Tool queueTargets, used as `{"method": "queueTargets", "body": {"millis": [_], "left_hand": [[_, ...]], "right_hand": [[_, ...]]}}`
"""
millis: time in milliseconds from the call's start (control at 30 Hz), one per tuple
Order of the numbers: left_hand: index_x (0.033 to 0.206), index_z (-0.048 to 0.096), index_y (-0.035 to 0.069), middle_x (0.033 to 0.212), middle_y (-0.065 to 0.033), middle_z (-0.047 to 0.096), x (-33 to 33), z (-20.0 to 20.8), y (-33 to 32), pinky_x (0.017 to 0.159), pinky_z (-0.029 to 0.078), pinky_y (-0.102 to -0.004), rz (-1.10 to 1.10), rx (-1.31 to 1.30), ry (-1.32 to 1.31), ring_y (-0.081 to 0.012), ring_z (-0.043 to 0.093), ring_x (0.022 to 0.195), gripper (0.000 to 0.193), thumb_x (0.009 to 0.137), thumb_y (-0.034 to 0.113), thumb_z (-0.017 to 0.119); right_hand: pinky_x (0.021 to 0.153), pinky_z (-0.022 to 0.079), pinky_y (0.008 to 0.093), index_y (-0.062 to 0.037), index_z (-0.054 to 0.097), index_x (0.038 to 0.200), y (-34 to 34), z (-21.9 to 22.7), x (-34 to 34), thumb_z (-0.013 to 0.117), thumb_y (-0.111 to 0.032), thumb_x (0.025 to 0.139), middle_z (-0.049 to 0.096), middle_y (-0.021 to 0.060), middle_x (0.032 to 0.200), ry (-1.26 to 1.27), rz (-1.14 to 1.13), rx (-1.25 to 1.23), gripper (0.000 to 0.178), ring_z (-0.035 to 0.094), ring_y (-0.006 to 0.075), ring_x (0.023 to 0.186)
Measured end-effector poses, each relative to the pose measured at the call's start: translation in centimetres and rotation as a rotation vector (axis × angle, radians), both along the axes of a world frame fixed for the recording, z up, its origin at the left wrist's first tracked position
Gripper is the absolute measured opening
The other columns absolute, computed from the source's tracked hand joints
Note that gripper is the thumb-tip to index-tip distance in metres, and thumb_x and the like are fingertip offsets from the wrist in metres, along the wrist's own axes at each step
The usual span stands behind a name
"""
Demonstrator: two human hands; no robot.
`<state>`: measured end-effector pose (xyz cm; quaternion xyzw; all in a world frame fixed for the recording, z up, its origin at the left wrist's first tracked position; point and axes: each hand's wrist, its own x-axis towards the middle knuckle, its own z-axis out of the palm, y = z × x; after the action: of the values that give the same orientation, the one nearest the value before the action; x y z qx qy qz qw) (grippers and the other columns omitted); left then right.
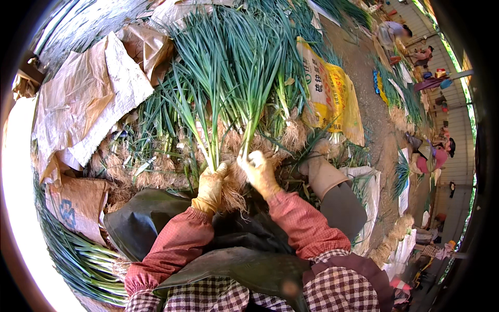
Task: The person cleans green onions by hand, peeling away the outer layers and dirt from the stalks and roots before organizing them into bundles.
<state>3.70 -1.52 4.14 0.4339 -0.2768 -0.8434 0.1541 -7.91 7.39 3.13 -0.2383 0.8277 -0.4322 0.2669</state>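
Note:
My left hand (pixel 210 188), in a pale yellow work glove, is closed round the white lower stalks of a small bunch of green onions (pixel 209 145). Shaggy tan roots (pixel 233 198) hang beside that glove. Just to the right, my right hand (pixel 260 174), gloved alike, pinches the white base of other green onions (pixel 250 127), whose leaves fan away from me. Beyond both hands lies a thick heap of green onions (pixel 228 52), leaves pointing to the far side and rooty ends toward me.
Plastic sacks (pixel 99 93) cover onions at the left, and a yellow-and-white sack (pixel 332 93) lies right of the heap. More onions (pixel 83 260) are stacked at lower left. My boot (pixel 325 174) rests near the right hand. Several people (pixel 392 35) work along the right side.

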Motion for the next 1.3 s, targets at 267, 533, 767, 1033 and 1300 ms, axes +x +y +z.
{"method": "queueTargets", "body": {"millis": [267, 533, 767, 1033, 1300], "left_hand": [[0.090, 0.057, -0.001, 0.071, -0.0050, 0.059, 0.0, 0.6, 2.2, 0.052, 0.045, -0.0249, -0.200, -0.064, -0.002, -0.0131, 0.054, 0.057, 0.014, 0.077, 0.003, 0.061], [0.084, 0.055, -0.001, 0.068, -0.0062, 0.057, 0.5, 0.2, 1.9, 0.051, 0.045, -0.0244, 0.159, -0.105, 0.024, -0.0149, 0.053, 0.055, 0.015, 0.071, -0.007, 0.056], [0.097, 0.053, 0.002, 0.073, -0.0012, 0.055, 0.0, 1.5, 2.5, 0.053, 0.042, -0.0231, -0.023, -0.198, 0.155, -0.0103, 0.050, 0.060, 0.021, 0.076, -0.002, 0.057], [0.103, 0.049, 0.002, 0.082, -0.0043, 0.059, 1.1, -0.7, 1.3, 0.062, 0.044, -0.0240, -0.120, -0.503, -0.075, -0.0106, 0.054, 0.070, 0.029, 0.075, -0.004, 0.055], [0.101, 0.049, 0.001, 0.079, -0.0066, 0.055, 0.4, 0.5, 1.8, 0.053, 0.045, -0.0263, -0.148, -0.181, 0.039, -0.0156, 0.052, 0.061, 0.039, 0.064, -0.012, 0.052]], "right_hand": [[0.040, 0.035, 0.0189, -0.0030, 0.054, 0.095, 0.1, 2.2, 0.9, 0.056, -0.033, 0.083, 0.054, 0.0014, 0.071, -0.428, -0.117, -0.113, 0.032, 0.044, 0.0066, 0.046], [0.040, 0.035, 0.0248, -0.0031, 0.057, 0.082, -1.3, 1.6, 3.2, 0.055, -0.024, 0.080, 0.054, 0.0039, 0.060, -0.498, -0.287, 0.002, 0.021, 0.045, 0.0119, 0.043], [0.044, 0.046, 0.0287, -0.0004, 0.053, 0.095, -1.8, -2.2, -4.3, 0.048, -0.029, 0.085, 0.057, 0.0087, 0.075, -0.083, -0.331, 0.246, 0.031, 0.055, 0.0187, 0.056], [0.046, 0.048, 0.0250, 0.0032, 0.045, 0.109, -4.6, 3.3, -1.6, 0.053, -0.041, 0.083, 0.058, 0.0162, 0.088, -0.426, 0.411, 0.305, 0.052, 0.056, 0.0145, 0.053], [0.053, 0.047, 0.0307, -0.0079, 0.058, 0.082, -2.6, 2.7, -0.4, 0.048, -0.021, 0.081, 0.057, 0.0067, 0.074, 0.964, 0.819, 0.557, 0.016, 0.058, 0.0195, 0.061]]}}
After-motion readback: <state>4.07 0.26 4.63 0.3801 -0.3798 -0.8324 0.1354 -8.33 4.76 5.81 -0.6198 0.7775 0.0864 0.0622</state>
